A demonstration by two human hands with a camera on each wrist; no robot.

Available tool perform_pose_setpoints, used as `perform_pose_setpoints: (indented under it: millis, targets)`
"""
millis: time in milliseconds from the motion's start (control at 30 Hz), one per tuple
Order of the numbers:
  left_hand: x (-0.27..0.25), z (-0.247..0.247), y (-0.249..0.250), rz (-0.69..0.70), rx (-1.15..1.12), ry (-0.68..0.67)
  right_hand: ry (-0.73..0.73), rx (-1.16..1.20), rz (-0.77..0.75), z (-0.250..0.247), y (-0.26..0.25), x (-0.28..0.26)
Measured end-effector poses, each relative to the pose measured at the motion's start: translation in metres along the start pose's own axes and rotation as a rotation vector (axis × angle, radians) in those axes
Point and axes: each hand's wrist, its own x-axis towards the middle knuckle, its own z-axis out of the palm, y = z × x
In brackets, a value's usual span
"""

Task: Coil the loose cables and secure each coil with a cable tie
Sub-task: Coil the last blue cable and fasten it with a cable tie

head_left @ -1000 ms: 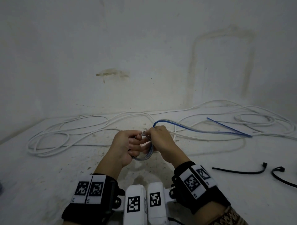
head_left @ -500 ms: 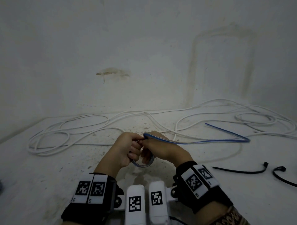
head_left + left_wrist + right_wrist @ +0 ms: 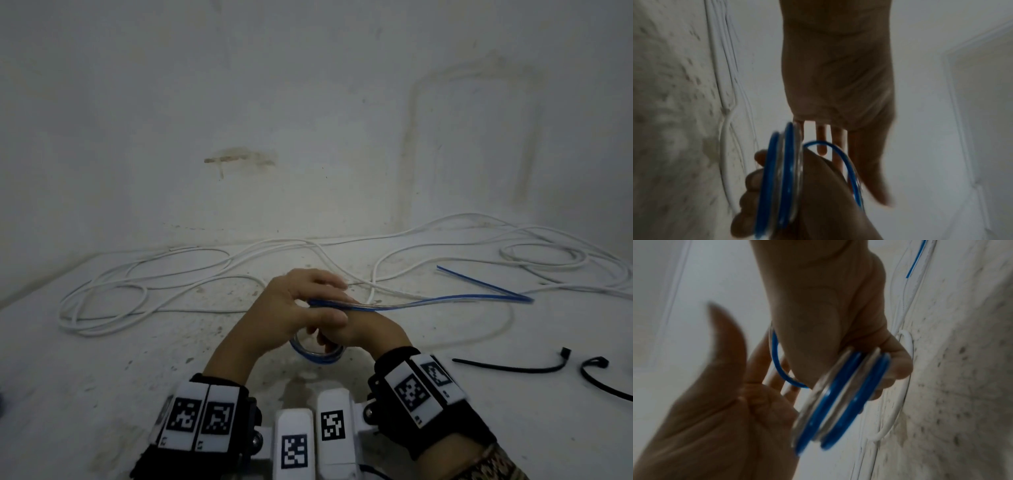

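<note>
My right hand (image 3: pixel 371 330) grips a small coil of blue-and-clear cable (image 3: pixel 317 356), fingers curled round its turns (image 3: pixel 838 402). My left hand (image 3: pixel 294 308) lies across the top of the right one, palm (image 3: pixel 838 73) flat and fingers straight. The free blue strand (image 3: pixel 445 301) passes between the left thumb and fingers. It runs right to a sharp bend, and its end lies back on the floor. Two black cable ties (image 3: pixel 513 368) (image 3: pixel 603 380) lie on the floor to the right of my right wrist.
Long white cable (image 3: pixel 137 294) sprawls in loose loops along the foot of the wall, with more loops (image 3: pixel 548 257) at the far right. The floor is pale, dusty concrete. The wall stands close behind the cables.
The left hand has let go of the coil, opened and swung over the right hand. The coil now hangs lower under the hands, and the free strand lies lower and flatter to the right.
</note>
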Motion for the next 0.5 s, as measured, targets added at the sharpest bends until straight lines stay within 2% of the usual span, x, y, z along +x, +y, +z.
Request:
perform_pose_setpoints:
  millis: [67, 100, 200, 267, 333, 367, 433, 500]
  targets:
    - [0.003, 0.006, 0.001, 0.028, 0.007, 0.145, -0.022, -0.041, 0.02, -0.001, -0.002, 0.0]
    - [0.004, 0.007, -0.001, 0.004, 0.002, 0.259, -0.024, -0.061, 0.007, -0.002, -0.004, 0.0]
    - [0.007, -0.001, -0.009, -0.212, -0.097, 0.633, -0.041, -0.104, -0.066, -0.002, -0.014, 0.0]
    - [0.005, -0.008, -0.018, -0.371, -0.002, 0.822, -0.057, -0.135, -0.089, 0.0, -0.016, -0.001]
    - [0.002, -0.014, -0.027, -0.515, 0.311, 0.816, -0.059, -0.163, -0.088, 0.001, -0.015, 0.0]
    - [0.0, -0.017, -0.029, -0.523, 0.461, 0.786, -0.048, -0.165, -0.085, 0.001, -0.014, 0.0]
    - [-0.004, -0.023, -0.036, -0.396, 0.698, 0.72, -0.004, -0.166, -0.089, 0.001, -0.013, 0.0]
    - [-0.005, -0.028, -0.042, -0.22, 0.789, 0.612, 0.049, -0.189, -0.121, -0.002, -0.012, 0.001]
